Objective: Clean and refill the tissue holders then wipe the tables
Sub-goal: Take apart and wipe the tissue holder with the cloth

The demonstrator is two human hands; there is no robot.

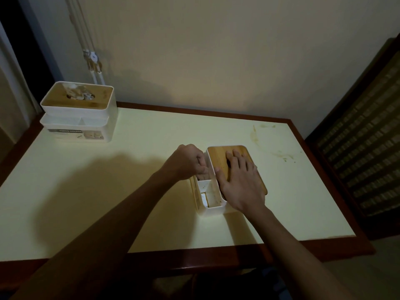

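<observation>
Right hand (238,180) lay flat, fingers spread, on wooden lid (249,156) of tissue holder (213,210) at mid-counter (151,169), steadying it. Left hand (188,162) grip curled inside side compartment, probably pinching debris; contents unclear. Second holder (79,113) stood at far-left corner.

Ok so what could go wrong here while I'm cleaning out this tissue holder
1. Your left hand digs in the side compartment at one end; the near tissue holder could tip, though your right hand presses flat on its wooden lid.
2. Whatever you pull out may drop on the table.
3. The brownish stains near the far right corner could be missed.
</observation>
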